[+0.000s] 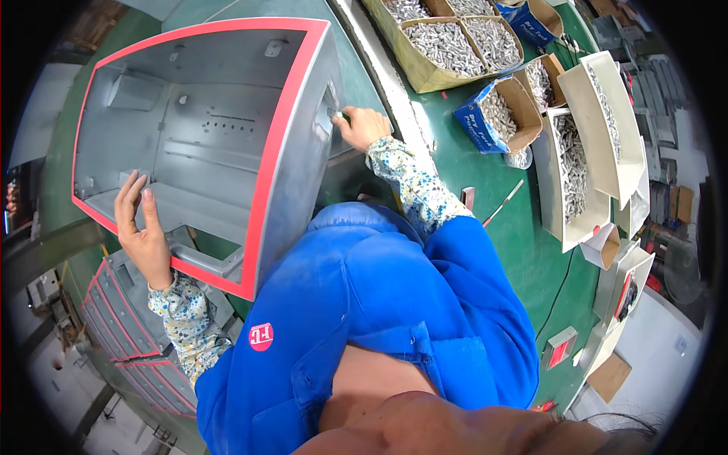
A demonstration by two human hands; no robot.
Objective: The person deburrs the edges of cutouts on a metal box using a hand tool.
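Metal housing (299, 163) w/ red trim (267, 174) is on my upper left, right up against the blue jacket (371, 262), its hollow front toward my cam. Progress-wise, imo the shell looks formed: walls joined, tabs & holes in the back, trim all the way round the front as far as I can see. Whatever's left is prob at the side cutout (324, 114), b/c that's where I have my right hand (364, 127), fingertips bunched at its edge; can't tell if they're pinching anything. Left hand (142, 227) has fingers apart by the front's lower rim, holding nothing afaict; contact unclear. No fasteners visibly in hand, tho there're loads in the divided carton (408, 62) & white bins (552, 171) on the green bench (485, 265). Can't say how many steps remain tbh.
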